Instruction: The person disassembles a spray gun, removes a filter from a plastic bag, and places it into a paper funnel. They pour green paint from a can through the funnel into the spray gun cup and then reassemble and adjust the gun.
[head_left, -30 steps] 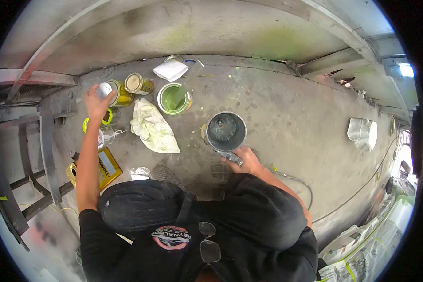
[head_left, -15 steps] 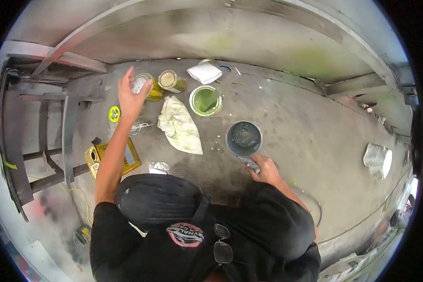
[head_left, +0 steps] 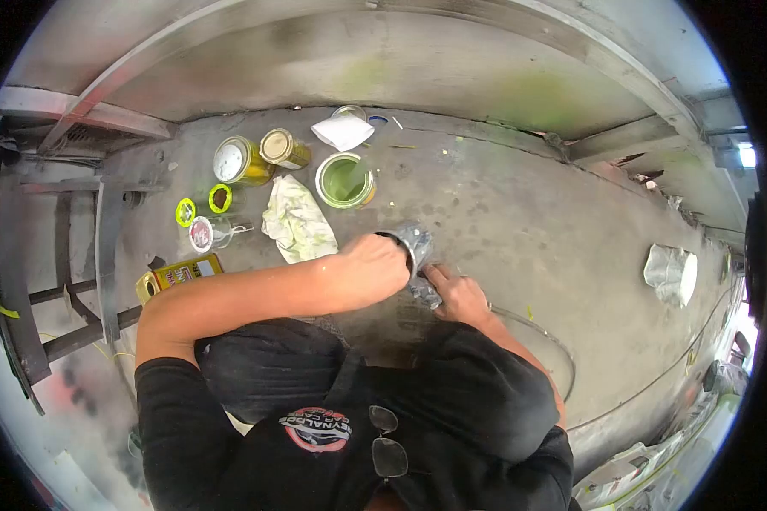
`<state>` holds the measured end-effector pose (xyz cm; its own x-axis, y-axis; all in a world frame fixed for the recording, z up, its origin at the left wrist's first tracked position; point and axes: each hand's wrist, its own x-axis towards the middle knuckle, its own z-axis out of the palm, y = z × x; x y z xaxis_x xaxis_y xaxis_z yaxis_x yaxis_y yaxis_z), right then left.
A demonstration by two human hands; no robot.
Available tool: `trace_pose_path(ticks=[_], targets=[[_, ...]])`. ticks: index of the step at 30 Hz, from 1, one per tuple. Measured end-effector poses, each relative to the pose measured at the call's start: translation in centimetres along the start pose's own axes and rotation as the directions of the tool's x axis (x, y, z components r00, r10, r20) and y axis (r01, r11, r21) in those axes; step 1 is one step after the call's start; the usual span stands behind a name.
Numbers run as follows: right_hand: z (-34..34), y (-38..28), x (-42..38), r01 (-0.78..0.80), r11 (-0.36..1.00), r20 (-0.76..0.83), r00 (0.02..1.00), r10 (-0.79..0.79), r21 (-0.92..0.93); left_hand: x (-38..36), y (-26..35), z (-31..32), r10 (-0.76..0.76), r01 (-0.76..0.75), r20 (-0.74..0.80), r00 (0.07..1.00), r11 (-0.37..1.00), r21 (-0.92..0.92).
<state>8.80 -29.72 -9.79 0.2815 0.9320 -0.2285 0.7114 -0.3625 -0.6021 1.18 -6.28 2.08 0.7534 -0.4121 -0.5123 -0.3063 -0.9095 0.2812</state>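
Person crouched over a concrete floor (head_left: pixel 520 213), shot from above. Left hand (head_left: pixel 377 266) reaches across the body and sits over the top of the grey cup (head_left: pixel 411 243), fingers curled on its rim — cup mouth mostly covered. Right hand (head_left: pixel 457 295) grips the metal handle (head_left: pixel 424 292) just below the cup, fingers wrapped around it. The two hands nearly touch, cup between them, in front of the knees.

Farther up the floor: open green paint can (head_left: pixel 344 180), stained rag (head_left: pixel 296 221) just left of it, white paper (head_left: pixel 343 131) near the wall. Two closed cans side by side — bigger one (head_left: pixel 239 160) with a pale lid, smaller one (head_left: pixel 282 148) beside it. Two yellow-green rings (head_left: pixel 203 205) and a small clear jar (head_left: pixel 206 233) lie left of the rag. Yellow tin (head_left: pixel 179 274) on its side, partly hidden by the left forearm. A wrapped bundle (head_left: pixel 671 274) sits well apart at right. Dark metal frame (head_left: pixel 68 255) at left edge.
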Motion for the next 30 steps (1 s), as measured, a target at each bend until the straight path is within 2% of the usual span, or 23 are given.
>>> trace_pose_path(ticks=[3, 6, 9, 12, 15, 18, 21, 22, 25, 28, 30], targets=[[-0.8, -0.5, -0.1, -0.02, 1.0, 0.057, 0.998, 0.02, -0.005, 1.2, -1.2, 3.2, 0.076, -0.097, -0.233, 0.969, 0.992, -0.079], [-0.6, -0.5, 0.1, -0.071, 0.997, 0.143, 0.987, 0.071, -0.005, 2.0, -1.9, 4.7, 0.132, -0.166, -0.309, 0.942, 0.982, -0.087], [-1.2, -1.2, -0.1, -0.095, 0.994, 0.175, 0.981, 0.083, 0.06, 2.2, -2.6, 3.3, 0.178, -0.173, 0.011, 0.984, 0.967, -0.19], [0.9, -0.2, -0.1, -0.058, 0.991, 0.173, 0.984, 0.036, 0.124, 2.3, -2.2, 3.3, 0.077, -0.069, 0.029, 0.997, 0.977, -0.202], [1.4, -0.1, -0.2, -0.019, 0.983, 0.144, 0.99, -0.007, 0.182, 0.9, -2.2, 2.3, 0.078, -0.083, -0.029, 0.997, 0.953, -0.29], [0.1, -0.5, 0.0, 0.004, 0.981, 0.132, 0.991, -0.03, 0.196, -0.9, -1.9, 1.4, 0.021, -0.07, -0.136, 0.99, 0.927, -0.368], [0.3, 0.1, 0.3, 0.019, 0.977, 0.141, 0.989, -0.05, 0.213, -1.9, -1.6, 0.4, -0.013, -0.13, -0.312, 0.95, 0.892, -0.432], [0.5, 0.3, 0.4, 0.035, 0.972, 0.103, 0.993, -0.06, 0.232, -2.3, -1.6, -0.8, 0.005, -0.186, -0.358, 0.934, 0.862, -0.472], [0.9, 0.6, 0.4, 0.073, 0.951, 0.0, 0.997, -0.076, 0.299, -3.7, -1.9, -5.2, -0.093, -0.142, -0.263, 0.96, 0.647, -0.749], [0.7, 0.7, 0.1, 0.071, 0.927, -0.052, 0.997, -0.055, 0.369, -5.8, -3.1, -6.8, -0.253, -0.051, -0.217, 0.943, 0.534, -0.844], [0.7, 1.0, -0.1, 0.069, 0.917, -0.06, 0.997, -0.05, 0.392, -6.8, -4.2, -6.3, -0.325, -0.056, -0.256, 0.91, 0.516, -0.855]])
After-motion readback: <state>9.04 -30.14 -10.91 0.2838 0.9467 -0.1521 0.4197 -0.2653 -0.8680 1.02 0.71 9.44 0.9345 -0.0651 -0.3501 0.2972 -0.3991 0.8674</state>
